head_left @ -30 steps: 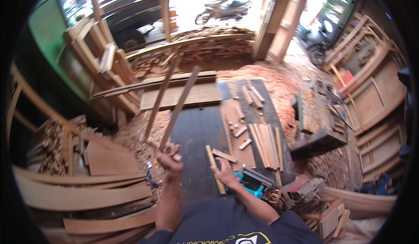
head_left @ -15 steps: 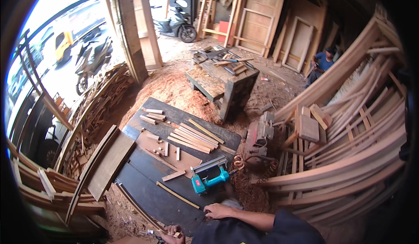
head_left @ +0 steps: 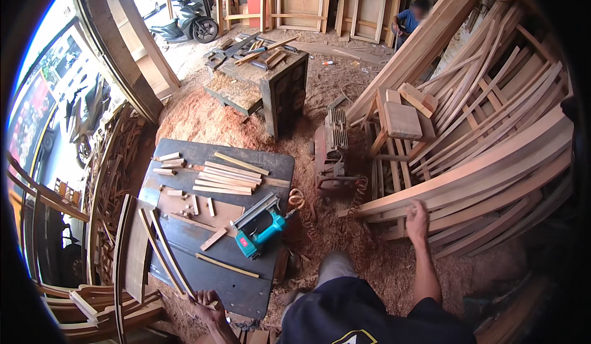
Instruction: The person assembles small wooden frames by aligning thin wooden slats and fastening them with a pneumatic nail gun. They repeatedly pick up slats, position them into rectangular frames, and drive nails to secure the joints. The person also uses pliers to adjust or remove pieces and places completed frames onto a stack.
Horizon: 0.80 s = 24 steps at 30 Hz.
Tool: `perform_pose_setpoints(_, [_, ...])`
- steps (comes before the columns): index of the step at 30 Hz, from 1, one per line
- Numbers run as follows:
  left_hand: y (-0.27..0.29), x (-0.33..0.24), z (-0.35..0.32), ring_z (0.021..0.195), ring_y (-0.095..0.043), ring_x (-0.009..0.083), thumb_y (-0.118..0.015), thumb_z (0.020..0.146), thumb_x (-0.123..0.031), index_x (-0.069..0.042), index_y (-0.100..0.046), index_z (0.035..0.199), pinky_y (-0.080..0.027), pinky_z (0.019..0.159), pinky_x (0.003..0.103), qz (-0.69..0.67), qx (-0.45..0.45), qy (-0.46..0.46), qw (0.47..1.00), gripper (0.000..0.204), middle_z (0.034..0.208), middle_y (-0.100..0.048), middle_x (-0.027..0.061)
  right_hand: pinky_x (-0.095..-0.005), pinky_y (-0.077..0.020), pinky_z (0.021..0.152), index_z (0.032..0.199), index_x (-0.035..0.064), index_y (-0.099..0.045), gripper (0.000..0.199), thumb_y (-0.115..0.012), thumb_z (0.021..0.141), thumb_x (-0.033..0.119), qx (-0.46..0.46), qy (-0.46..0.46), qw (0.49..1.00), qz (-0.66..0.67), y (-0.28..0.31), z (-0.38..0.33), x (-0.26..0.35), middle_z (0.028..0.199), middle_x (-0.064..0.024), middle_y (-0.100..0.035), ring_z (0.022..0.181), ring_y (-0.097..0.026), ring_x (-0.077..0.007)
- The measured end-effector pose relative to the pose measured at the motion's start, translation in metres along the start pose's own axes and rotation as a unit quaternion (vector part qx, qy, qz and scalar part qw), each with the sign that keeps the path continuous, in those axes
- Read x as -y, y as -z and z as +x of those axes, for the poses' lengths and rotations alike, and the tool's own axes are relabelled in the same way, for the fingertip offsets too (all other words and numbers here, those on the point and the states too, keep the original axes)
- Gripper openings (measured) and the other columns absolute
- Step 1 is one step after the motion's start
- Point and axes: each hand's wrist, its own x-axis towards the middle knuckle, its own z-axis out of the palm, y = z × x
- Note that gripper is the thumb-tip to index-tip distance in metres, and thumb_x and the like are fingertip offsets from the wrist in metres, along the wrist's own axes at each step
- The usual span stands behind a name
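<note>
My left hand is closed around the near ends of two slim wooden strips. They reach away from it over the table's left edge. My right hand is raised out to the right, by the long stacked planks. Its fingers look loosely apart and nothing shows in them; I cannot tell whether it touches the wood. On the dark table lies a teal nail gun with a coiled hose. Beside it are a short wood block and a thin strip.
Several wooden slats and small offcuts lie farther back on the table. A compressor stands on the shavings-covered floor. Beyond it is a workbench with tools. A wide board leans at the left. A person sits at the back.
My view has turned right. My left hand has lifted the strips from beside the table's near left edge. My right hand has left the table edge and swung out to the right.
</note>
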Motion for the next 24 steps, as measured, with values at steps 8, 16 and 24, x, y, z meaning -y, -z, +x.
perform_pose_setpoints(8, [-0.025,0.182,-0.02,0.041,-0.034,0.0086,-0.047,0.103,-0.031,-0.007,-0.05,0.079,-0.033,0.047,0.024,-0.153,0.026,0.143,0.977,0.033,0.054,-0.036,-0.0033,-0.0475,-0.0436,0.095,0.108,-0.0007,-0.064,0.017,-0.06,0.093,0.008,-0.173,0.191,0.94,-0.224,0.124,0.157,-0.052,0.118,-0.0156,-0.059,0.111,-0.055,-0.0363])
perform_pose_setpoints(16, [-0.15,0.373,-0.008,0.057,-0.043,0.0103,-0.048,0.098,-0.028,-0.006,-0.048,0.082,-0.039,0.06,0.028,-0.198,0.031,0.296,0.934,0.027,0.067,-0.042,-0.001,-0.0443,-0.0404,0.103,0.092,0.0032,-0.064,0.018,-0.06,0.095,0.02,-0.179,0.172,0.864,-0.439,0.123,0.215,-0.078,0.102,-0.0109,-0.065,0.102,-0.059,-0.0287])
perform_pose_setpoints(24, [-0.249,0.47,0.035,0.06,-0.044,0.0135,-0.04,0.101,-0.042,-0.003,-0.052,0.091,-0.039,0.062,0.03,-0.123,0.107,0.312,0.936,0.042,0.07,-0.045,0.0015,-0.0427,-0.0391,0.1,0.085,0.0036,-0.065,0.021,-0.06,0.095,0.022,-0.185,0.084,0.881,-0.428,0.114,0.227,-0.077,0.089,-0.0083,-0.065,0.092,-0.058,-0.0251])
